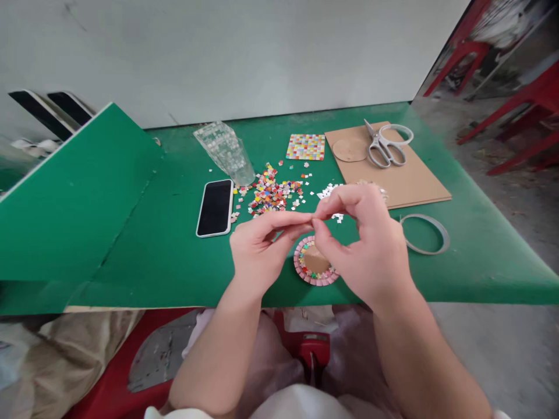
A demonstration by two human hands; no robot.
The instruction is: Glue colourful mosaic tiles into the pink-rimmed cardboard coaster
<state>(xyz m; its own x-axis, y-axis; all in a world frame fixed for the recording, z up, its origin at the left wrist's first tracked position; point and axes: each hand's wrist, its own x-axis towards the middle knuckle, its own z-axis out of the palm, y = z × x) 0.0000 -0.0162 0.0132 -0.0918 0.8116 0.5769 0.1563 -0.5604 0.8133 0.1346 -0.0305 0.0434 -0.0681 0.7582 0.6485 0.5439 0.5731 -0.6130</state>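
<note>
Green tabletop point(166, 273) | mosaic-rimmed disc point(314, 265) beneath left grip point(261, 250) and right grip point(367, 247) | both pinched narrow; contents: cannot tell

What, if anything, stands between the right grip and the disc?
Nothing visible: the right grip only hides part of the disc from view. The loose tiles lie beyond the disc.
</note>
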